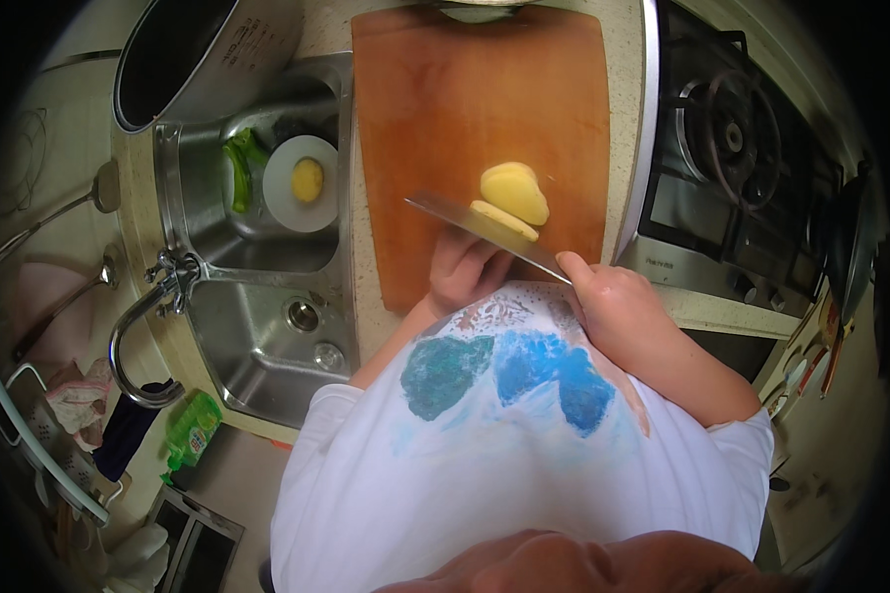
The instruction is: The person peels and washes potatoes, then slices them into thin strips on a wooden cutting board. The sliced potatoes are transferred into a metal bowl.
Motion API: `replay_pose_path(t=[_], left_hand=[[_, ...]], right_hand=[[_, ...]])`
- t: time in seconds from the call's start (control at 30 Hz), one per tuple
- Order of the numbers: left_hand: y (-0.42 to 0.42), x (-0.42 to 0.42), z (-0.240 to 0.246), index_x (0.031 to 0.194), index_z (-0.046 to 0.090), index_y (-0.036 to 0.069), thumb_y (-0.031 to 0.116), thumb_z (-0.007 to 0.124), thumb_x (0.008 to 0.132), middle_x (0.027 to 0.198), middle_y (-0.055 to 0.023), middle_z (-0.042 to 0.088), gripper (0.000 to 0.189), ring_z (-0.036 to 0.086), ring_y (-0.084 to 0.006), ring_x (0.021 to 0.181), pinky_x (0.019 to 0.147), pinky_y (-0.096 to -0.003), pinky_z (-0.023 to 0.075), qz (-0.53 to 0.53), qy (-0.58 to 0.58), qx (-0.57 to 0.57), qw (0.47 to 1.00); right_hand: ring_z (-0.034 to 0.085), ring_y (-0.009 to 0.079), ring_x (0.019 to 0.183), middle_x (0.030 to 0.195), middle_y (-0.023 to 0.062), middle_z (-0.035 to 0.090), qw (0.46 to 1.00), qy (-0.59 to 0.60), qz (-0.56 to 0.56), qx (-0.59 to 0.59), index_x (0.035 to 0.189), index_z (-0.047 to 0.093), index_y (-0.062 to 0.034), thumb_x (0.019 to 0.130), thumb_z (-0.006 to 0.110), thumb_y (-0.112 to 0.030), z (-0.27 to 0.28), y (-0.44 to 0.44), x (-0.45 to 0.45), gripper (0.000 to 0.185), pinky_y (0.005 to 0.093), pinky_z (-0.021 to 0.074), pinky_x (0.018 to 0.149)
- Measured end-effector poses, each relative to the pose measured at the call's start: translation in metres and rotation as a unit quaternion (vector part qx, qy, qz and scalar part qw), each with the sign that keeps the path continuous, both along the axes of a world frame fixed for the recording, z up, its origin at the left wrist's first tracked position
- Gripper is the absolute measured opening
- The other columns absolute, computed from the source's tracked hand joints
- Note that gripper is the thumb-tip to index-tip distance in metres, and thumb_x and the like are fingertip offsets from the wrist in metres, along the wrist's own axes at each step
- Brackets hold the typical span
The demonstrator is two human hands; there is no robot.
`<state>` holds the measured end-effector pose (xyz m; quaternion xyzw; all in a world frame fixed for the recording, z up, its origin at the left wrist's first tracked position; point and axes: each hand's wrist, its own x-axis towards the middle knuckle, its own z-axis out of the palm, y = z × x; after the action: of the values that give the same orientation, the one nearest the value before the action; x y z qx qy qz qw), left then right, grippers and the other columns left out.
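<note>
A wooden cutting board (475,96) lies on the counter in front of me. My right hand (612,300) is closed around the handle end of a kitchen knife (482,226), whose wide blade slants across the board's near part. Pale yellow slices, which look like potato (514,193), overlap on the board beyond the blade, and one more slice (504,220) lies along the blade's far side. My left hand (467,270) has bent fingers on the near side of the blade; whatever it may hold is hidden by the blade and fingers.
Left of the board is a double steel sink (256,256) with a curved faucet (122,348). In it are a white plate (282,200) bearing a yellow piece (308,180), and green peppers (239,174). A large pot (259,52) stands behind. To the right is a gas stove (667,259).
</note>
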<state>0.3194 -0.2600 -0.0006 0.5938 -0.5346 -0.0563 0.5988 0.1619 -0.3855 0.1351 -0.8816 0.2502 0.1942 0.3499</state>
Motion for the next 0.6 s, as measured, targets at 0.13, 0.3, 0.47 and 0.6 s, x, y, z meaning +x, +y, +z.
replay_pose_path(t=[0.13, 0.3, 0.47, 0.6], left_hand=[[-0.002, -0.002, 0.005, 0.107, 0.072, 0.0, -0.005, 0.08, 0.072, 0.112, -0.0145, 0.068, 0.037, 0.064, -0.0358, 0.106, 0.093, -0.0421, 0.0508, 0.017, -0.008, 0.015, 1.0], [0.001, -0.002, 0.002, 0.101, 0.071, 0.002, -0.004, 0.081, 0.071, 0.105, -0.0128, 0.067, 0.032, 0.063, -0.0314, 0.097, 0.085, -0.0384, 0.0519, 0.02, -0.02, 0.025, 0.999], [0.001, 0.001, 0.006, 0.099, 0.07, 0.0, -0.007, 0.08, 0.072, 0.107, -0.0126, 0.066, 0.03, 0.063, -0.0298, 0.097, 0.084, -0.037, 0.0523, 0.014, -0.033, 0.032, 0.999], [0.003, 0.0, 0.005, 0.102, 0.07, 0.001, -0.009, 0.076, 0.07, 0.108, -0.0129, 0.066, 0.034, 0.063, -0.0315, 0.096, 0.082, -0.0375, 0.0522, 0.027, -0.027, 0.023, 0.999]], right_hand=[[0.065, 0.0409, 0.069, 0.07, 0.0196, 0.062, 0.998, -0.06, -0.009, -0.024, 0.096, 0.051, 0.0011, 0.084, 0.057, -0.002, -0.021, 0.002, 0.013, 0.014, 0.0502, 0.051, 0.06], [0.066, 0.0406, 0.067, 0.069, 0.0197, 0.064, 0.994, -0.073, -0.01, -0.083, 0.093, 0.051, -0.0002, 0.085, 0.059, -0.005, -0.063, 0.011, 0.02, 0.013, 0.0504, 0.0514, 0.059], [0.064, 0.0432, 0.07, 0.072, 0.0212, 0.063, 0.994, -0.088, -0.044, -0.052, 0.098, 0.05, -0.0017, 0.089, 0.059, -0.007, -0.052, 0.003, 0.012, 0.014, 0.052, 0.0501, 0.062], [0.063, 0.0446, 0.075, 0.076, 0.0221, 0.063, 0.998, -0.003, -0.054, -0.031, 0.1, 0.049, -0.0025, 0.09, 0.059, -0.006, -0.002, 0.004, 0.002, 0.014, 0.0528, 0.0485, 0.066]])
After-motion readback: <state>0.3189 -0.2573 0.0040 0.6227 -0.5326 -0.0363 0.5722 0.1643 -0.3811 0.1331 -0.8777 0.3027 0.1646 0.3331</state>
